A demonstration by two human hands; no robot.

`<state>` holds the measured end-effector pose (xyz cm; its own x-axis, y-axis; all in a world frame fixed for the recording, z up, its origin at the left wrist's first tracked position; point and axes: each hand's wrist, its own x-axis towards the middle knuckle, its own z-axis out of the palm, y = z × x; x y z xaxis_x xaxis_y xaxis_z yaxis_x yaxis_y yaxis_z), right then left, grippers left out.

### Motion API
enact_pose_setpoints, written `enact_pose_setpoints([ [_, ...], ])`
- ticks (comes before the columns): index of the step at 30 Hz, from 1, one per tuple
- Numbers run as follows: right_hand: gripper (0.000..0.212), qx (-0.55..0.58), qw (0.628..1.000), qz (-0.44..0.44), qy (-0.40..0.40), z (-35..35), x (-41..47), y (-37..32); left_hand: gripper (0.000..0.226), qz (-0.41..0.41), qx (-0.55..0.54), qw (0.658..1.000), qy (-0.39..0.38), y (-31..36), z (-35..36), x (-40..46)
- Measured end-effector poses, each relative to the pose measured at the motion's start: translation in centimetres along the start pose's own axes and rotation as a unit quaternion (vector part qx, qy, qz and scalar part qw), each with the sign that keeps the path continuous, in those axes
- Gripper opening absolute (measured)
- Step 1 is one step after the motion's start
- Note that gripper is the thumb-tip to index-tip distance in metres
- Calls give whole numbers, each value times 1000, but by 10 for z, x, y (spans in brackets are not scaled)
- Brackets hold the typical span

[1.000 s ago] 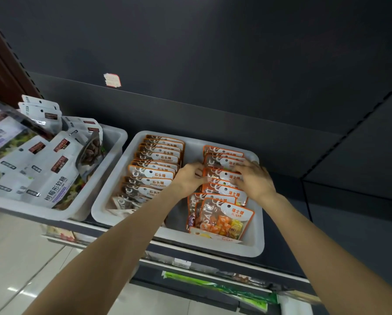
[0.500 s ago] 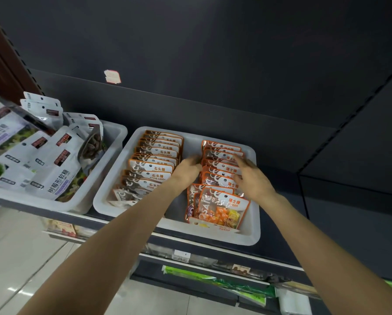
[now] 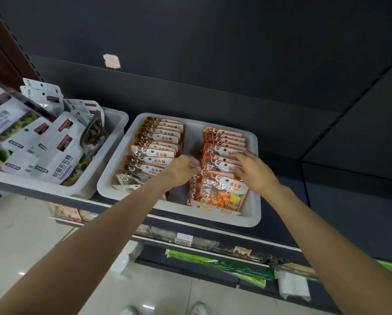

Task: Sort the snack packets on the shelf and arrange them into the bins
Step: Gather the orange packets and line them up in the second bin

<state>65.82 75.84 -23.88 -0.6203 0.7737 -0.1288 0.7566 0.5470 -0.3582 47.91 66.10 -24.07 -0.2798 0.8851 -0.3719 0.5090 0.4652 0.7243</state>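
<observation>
Snack packets fill two grey bins on the dark shelf (image 3: 281, 243) running across the middle of the frame. The left bin (image 3: 113, 137), at centre left, is heaped loosely with white packets (image 3: 54, 153). The centre bin (image 3: 251, 212) holds two files: brown-and-orange stone candy packets (image 3: 156, 144) to its left, orange sugar packets (image 3: 222, 192) to its right. Both hands work that right file. The right hand (image 3: 256, 173) lies over the packet tops with fingers spread and lightly bent; the left hand (image 3: 182, 170) has its fingers curled at the file's left edge, though whether its grip closes on a packet I cannot tell. To finish well, I judge both hands should square the file from each side, push it back evenly, and stand the front packet upright so it does not slump forward.
</observation>
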Motion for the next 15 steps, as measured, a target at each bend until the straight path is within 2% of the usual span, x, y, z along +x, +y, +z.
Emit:
enact_pose_setpoints([
  [3, 46, -67, 997, 16, -20, 5, 4, -6, 20, 2, 36, 999, 16, -4, 8, -8],
  [5, 32, -76, 996, 25, -31, 7, 6, -8, 12, -16, 32, 999, 33, -5, 12, -7],
  [8, 16, -1, 1000, 19, -22, 2, 1, -9, 22, 4, -45, 997, 57, -2, 8, -10],
  [11, 12, 101, 994, -19, 44, -6, -15, -9, 9, 57, -60, 993, 81, -3, 4, -18],
  [13, 11, 127, 992, -22, 18, -5, -25, -9, 10, 60, -51, 994, 73, -6, 6, -22],
  [15, 20, 104, 994, -15, -32, -1, -29, -10, 22, 21, -73, 995, 66, -7, 7, -21],
])
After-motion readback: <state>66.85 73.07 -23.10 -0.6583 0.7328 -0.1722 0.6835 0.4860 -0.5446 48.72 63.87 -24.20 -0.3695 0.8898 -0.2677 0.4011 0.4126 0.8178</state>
